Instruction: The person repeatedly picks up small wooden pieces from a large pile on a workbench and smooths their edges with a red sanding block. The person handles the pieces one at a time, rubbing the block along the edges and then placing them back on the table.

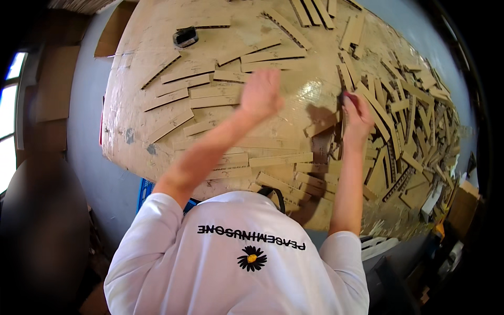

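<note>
My left hand (262,93) is over the middle of the table, smeared by motion, so its fingers cannot be made out clearly. Flat cardboard strips (214,101) lie just left of it in loose rows. To the right, my right hand (358,116) is held with its thumb and fingers drawn together beside the edge of a large heap of cardboard strips (420,123). Something dark shows at its fingertips, too small to name. More strips (281,159) lie nearer to me, below both hands.
A small black object with a hollow top (186,37) stands at the far left of the table (123,105), among spread strips. Part of a blue plastic crate (144,191) shows under the near left edge. Brown cardboard (114,29) leans by the far left corner.
</note>
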`<act>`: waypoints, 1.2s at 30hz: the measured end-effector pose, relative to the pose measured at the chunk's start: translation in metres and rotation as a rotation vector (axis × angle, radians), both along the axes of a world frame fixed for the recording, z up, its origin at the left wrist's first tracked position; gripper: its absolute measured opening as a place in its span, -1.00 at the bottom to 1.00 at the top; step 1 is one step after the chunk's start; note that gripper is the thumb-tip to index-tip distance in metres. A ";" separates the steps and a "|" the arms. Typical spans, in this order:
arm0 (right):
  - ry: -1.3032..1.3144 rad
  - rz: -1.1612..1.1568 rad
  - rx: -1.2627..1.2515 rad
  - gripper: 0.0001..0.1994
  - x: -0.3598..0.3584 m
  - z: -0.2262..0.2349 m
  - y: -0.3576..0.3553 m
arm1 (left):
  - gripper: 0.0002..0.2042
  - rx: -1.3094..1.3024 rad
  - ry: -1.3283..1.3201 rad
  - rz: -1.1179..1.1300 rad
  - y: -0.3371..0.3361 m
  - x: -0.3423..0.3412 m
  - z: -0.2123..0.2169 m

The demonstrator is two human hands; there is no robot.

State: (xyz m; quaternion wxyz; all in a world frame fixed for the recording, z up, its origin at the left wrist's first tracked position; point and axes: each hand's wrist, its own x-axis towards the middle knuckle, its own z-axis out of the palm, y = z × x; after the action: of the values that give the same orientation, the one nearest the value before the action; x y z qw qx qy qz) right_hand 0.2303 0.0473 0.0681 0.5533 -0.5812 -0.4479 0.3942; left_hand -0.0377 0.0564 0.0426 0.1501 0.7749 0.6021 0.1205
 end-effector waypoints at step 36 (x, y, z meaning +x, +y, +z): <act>0.685 -0.187 -0.389 -0.38 -0.130 -0.070 -0.259 | -0.28 -0.207 0.077 -0.032 -0.136 -0.045 0.003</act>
State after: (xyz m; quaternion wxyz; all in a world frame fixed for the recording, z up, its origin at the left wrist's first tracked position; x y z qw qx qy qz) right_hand 0.1005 -0.2114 -0.0022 0.5836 -0.5484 -0.0997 0.5905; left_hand -0.0824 -0.0799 0.0455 0.2080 0.7688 0.6042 0.0251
